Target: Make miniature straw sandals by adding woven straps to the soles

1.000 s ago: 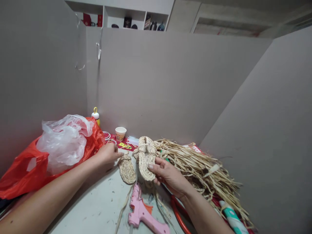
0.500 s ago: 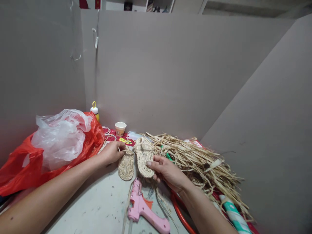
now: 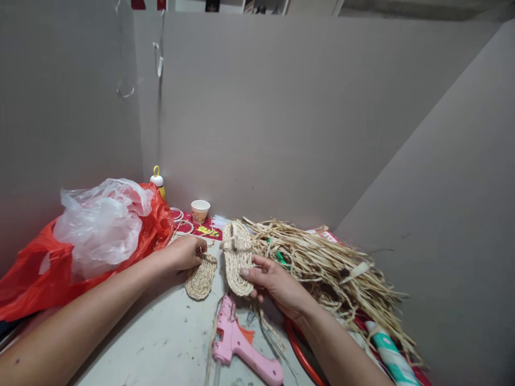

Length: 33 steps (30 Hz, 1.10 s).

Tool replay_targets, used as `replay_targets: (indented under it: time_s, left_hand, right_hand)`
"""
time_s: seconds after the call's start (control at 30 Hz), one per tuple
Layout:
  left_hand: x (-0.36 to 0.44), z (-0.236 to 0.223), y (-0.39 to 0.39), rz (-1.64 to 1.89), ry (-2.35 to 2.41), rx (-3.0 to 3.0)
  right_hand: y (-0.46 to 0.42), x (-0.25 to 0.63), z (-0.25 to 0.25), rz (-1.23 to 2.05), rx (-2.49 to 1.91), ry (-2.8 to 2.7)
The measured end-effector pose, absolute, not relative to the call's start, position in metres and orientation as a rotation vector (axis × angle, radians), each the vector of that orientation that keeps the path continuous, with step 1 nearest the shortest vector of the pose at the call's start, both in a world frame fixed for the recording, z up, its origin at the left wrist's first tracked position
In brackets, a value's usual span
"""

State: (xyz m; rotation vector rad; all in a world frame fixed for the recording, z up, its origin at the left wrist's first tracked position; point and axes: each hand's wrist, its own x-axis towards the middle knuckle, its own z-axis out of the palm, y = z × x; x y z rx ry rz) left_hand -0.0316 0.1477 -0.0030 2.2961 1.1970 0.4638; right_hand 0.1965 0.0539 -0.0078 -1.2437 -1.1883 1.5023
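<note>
Lying nearest on the pale table (image 3: 153, 338) is a pink glue gun (image 3: 228, 335), nozzle pointing away. Just past it, the right hand (image 3: 276, 284) has a straw sandal (image 3: 237, 260) by its near end, thumb on top, other fingers mostly hidden behind, so a closed pinch. That sandal runs lengthwise away from the person, far end leaning a touch left. The second sandal (image 3: 201, 280) is just to its left, slanting, far end toward the first, narrow gap between them. Left hand (image 3: 181, 254) looks pinched on that far end, though the fingertips are partly hidden. Straw pile (image 3: 317, 252) off to the right, red-and-white packet (image 3: 325, 234) behind it, patterned cup (image 3: 200, 213) and yellow-looped bottle (image 3: 157, 181) at the back. No brands I can make out; any print's too small to read.
</note>
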Motion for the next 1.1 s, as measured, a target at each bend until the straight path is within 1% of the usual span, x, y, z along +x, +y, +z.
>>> replay_targets:
  time_s: [0.17, 0.43, 0.8, 1.1]
  left_hand:
    - [-0.032, -0.005, 0.150, 0.441, 1.190, 2.300]
    - [-0.034, -0.006, 0.153, 0.431, 1.207, 2.314]
    - [-0.040, -0.009, 0.162, 0.256, 1.183, 2.327]
    - [-0.046, -0.002, 0.166, 0.185, 1.201, 2.315]
  right_hand:
    - [0.051, 0.192, -0.007, 1.393, -1.199, -1.251]
    - [0.052, 0.188, -0.010, 1.305, -1.167, -1.262]
    - [0.050, 0.190, -0.005, 1.391, -1.126, -1.266]
    - [0.052, 0.195, -0.006, 1.365, -1.120, -1.298]
